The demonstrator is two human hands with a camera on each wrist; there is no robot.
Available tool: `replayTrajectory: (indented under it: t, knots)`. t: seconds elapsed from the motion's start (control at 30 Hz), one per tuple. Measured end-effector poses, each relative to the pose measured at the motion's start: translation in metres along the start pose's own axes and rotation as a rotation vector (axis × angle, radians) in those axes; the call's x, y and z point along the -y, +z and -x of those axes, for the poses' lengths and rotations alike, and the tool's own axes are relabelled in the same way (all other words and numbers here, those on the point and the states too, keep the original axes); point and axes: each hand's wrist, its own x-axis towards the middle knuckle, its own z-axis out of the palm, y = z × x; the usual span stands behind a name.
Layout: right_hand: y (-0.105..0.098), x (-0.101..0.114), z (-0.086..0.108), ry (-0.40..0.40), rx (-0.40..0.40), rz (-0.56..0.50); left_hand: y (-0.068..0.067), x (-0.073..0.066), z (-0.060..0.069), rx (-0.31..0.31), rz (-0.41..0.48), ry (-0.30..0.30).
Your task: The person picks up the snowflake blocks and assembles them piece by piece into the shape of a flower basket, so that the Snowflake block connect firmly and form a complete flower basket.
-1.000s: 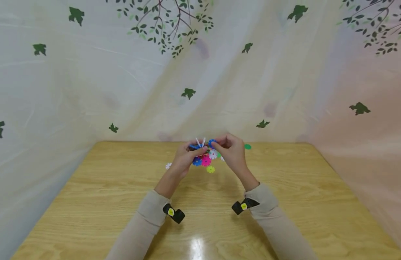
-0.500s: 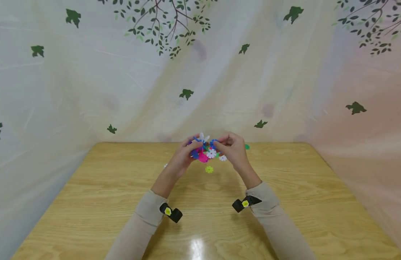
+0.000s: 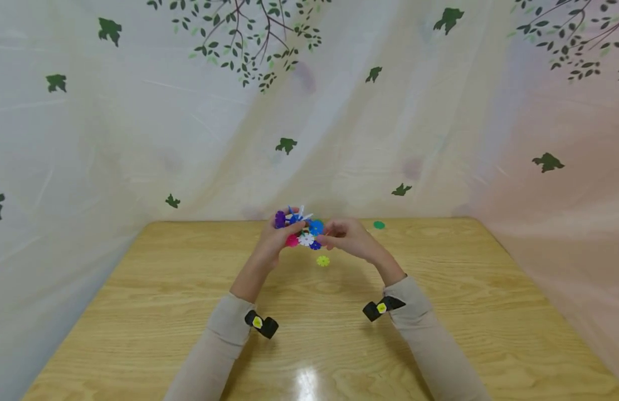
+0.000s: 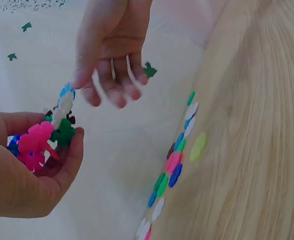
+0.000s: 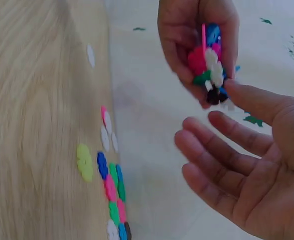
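Observation:
In the head view my left hand (image 3: pixel 270 245) grips a cluster of interlocking plastic snowflake discs (image 3: pixel 306 239) above the table's far part. Pink, white, green, blue, purple and dark pieces make up this cluster, some standing on edge. A light blue disc (image 4: pixel 67 91) sticks out at its upper end in the left wrist view. Beside that end is my right hand (image 3: pixel 356 240), its thumb at the cluster and its other fingers spread and loosely bent (image 5: pixel 246 170). Nothing is pinched between the right thumb and fingers. My left palm and fingers hide part of the cluster.
Several loose discs lie along the table's far edge, among them a dark blue one (image 5: pixel 102 165) and a white one (image 4: pixel 157 208). A yellow disc (image 3: pixel 322 261) lies nearer, a green one (image 3: pixel 379 225) farther right. Behind the table (image 3: pixel 309 323) hangs a leaf-patterned cloth (image 3: pixel 214 139).
My left hand has shifted left and turned the cluster. The right hand, which pinched a blue disc before, has loosened its fingers. A lighter blue disc now faces the head camera at the cluster.

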Motion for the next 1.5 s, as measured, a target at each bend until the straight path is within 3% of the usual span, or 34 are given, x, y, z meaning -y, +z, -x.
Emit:
replayTrajectory:
  t: [0.17, 0.33, 0.53, 0.87, 1.03, 1.5]
  knots:
    - [-0.006, -0.009, -0.001, -0.018, 0.099, 0.172, -0.012, -0.003, -0.001, 0.032, -0.057, 0.088]
    - [0.0, -0.025, -0.009, 0.061, 0.211, 0.242, -0.017, -0.004, -0.002, 0.082, -0.078, 0.161]
    - [0.013, -0.042, -0.021, 0.167, 0.306, 0.354, -0.018, -0.005, -0.002, 0.13, -0.083, 0.207]
    - [0.021, -0.039, -0.016, 0.187, 0.255, 0.355, -0.018, -0.002, -0.006, 0.163, -0.07, 0.225]
    - [0.022, -0.042, -0.015, 0.159, 0.254, 0.335, -0.022, 0.0, -0.008, 0.19, -0.034, 0.197]
    - [0.011, -0.056, -0.013, 0.088, 0.246, 0.235, -0.021, -0.001, -0.009, 0.193, -0.041, 0.156]
